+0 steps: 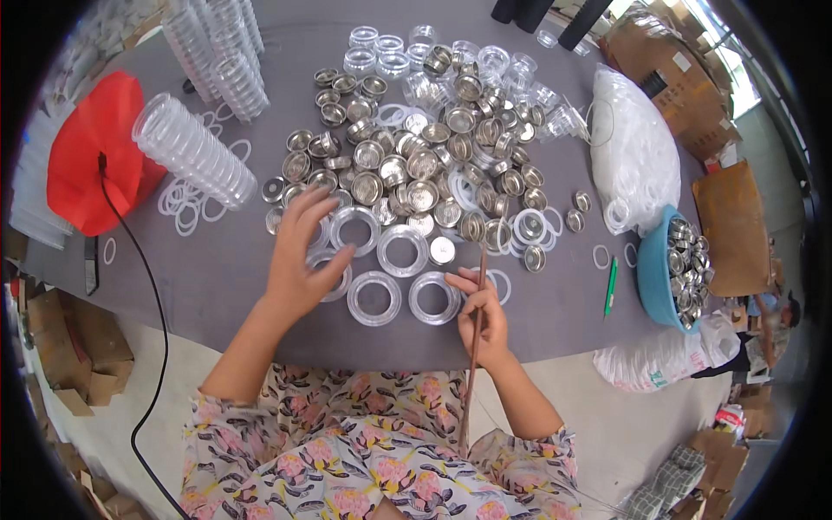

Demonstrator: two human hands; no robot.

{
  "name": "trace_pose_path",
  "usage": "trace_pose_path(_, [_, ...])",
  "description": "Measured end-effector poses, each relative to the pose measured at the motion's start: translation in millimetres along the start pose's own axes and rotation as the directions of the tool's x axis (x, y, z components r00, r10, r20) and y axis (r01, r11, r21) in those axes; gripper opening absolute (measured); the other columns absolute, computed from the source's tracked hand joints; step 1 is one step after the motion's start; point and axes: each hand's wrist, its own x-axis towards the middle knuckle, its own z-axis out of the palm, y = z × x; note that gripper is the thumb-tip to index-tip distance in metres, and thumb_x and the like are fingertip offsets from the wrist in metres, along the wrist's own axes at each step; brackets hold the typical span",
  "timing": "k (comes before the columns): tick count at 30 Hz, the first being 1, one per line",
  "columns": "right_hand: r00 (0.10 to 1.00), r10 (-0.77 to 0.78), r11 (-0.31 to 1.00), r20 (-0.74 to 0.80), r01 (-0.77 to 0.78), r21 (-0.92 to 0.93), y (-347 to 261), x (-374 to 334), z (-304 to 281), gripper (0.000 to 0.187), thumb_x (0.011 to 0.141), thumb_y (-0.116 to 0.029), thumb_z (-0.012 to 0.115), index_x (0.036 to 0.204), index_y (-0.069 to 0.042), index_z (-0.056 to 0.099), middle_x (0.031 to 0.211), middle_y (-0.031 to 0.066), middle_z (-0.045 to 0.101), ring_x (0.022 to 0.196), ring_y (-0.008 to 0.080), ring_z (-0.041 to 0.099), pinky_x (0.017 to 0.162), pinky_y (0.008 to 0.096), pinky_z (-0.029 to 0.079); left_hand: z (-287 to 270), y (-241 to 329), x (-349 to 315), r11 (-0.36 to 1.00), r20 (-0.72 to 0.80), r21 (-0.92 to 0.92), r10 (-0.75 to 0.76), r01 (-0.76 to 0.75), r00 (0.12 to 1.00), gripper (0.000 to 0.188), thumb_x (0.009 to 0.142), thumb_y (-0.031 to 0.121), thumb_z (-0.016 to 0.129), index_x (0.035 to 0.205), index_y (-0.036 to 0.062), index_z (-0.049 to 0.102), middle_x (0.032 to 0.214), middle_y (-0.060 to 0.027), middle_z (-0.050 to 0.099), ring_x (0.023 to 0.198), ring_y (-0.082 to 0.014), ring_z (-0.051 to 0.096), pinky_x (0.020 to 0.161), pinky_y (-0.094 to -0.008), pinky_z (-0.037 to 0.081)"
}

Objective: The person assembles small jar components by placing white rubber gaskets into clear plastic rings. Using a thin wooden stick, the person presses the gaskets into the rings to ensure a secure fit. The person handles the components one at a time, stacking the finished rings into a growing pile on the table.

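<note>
My left hand is spread open over the left side of a group of thick clear plastic rings, partly covering one clear ring. Two more clear rings lie just right of it. My right hand is closed around a thin brown stick, which stands nearly upright and reaches down towards my lap. Beside its fingertips lies another clear ring. Beyond both hands spreads a heap of small round silver metal caps, with flat white rings among them.
Stacks of clear plastic cups and a red cloth-like object occupy the left, where a black cable hangs over the table edge. To the right are a bulging plastic bag, a blue basin of metal caps and a green pen.
</note>
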Motion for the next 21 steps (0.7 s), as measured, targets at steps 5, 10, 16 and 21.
trace_pose_path(5, [0.994, -0.045, 0.988, -0.100, 0.029, -0.154, -1.0, -15.6, -7.6, 0.016, 0.070, 0.003, 0.055, 0.076, -0.007, 0.044, 0.106, 0.0201, 0.062, 0.110, 0.0361, 0.049, 0.094, 0.0442, 0.035, 50.5, -33.6, 104.2, 0.982, 0.142, -0.003, 0.187, -0.189, 0.972, 0.051, 0.076, 0.012, 0.062, 0.122, 0.0023, 0.044, 0.129, -0.0194, 0.042, 0.122, -0.0355, 0.038, 0.101, -0.0414, 0.032])
trace_pose_path(10, [0.926, -0.105, 0.949, -0.363, -0.015, -0.314, 5.3, -17.9, -5.5, 0.016, 0.072, 0.003, 0.056, 0.076, -0.007, 0.044, 0.098, 0.0185, 0.065, 0.099, 0.0343, 0.056, 0.087, 0.0418, 0.041, 118.8, -77.8, 219.1, 0.902, 0.209, 0.264, 0.292, -0.342, 0.933, 0.056, 0.074, 0.018, 0.064, 0.123, 0.0017, 0.041, 0.128, -0.0194, 0.043, 0.119, -0.0347, 0.041, 0.099, -0.0425, 0.034])
trace_pose_path(16, [0.928, -0.007, 0.960, -0.371, -0.098, -0.262, 0.6, -11.0, -9.7, 0.014, 0.079, 0.003, 0.052, 0.078, -0.007, 0.042, 0.099, 0.0196, 0.064, 0.106, 0.0331, 0.053, 0.094, 0.0431, 0.036, 130.7, -78.6, 246.7, 0.929, 0.268, 0.312, 0.117, -0.200, 0.956, 0.037, 0.070, 0.029, 0.069, 0.097, 0.0036, 0.061, 0.109, -0.0117, 0.059, 0.118, -0.0334, 0.043, 0.096, -0.0418, 0.036])
trace_pose_path(21, [0.920, -0.029, 0.964, -0.392, -0.077, -0.254, 2.9, -9.8, -9.3, 0.014, 0.077, 0.004, 0.052, 0.077, -0.006, 0.042, 0.100, 0.0205, 0.064, 0.103, 0.0339, 0.053, 0.093, 0.0428, 0.037, 93.0, -72.2, 211.5, 0.988, 0.114, -0.118, -0.085, 0.099, 0.990, 0.035, 0.074, 0.029, 0.069, 0.097, 0.0035, 0.062, 0.100, -0.0085, 0.063, 0.105, -0.0241, 0.053, 0.089, -0.0376, 0.041])
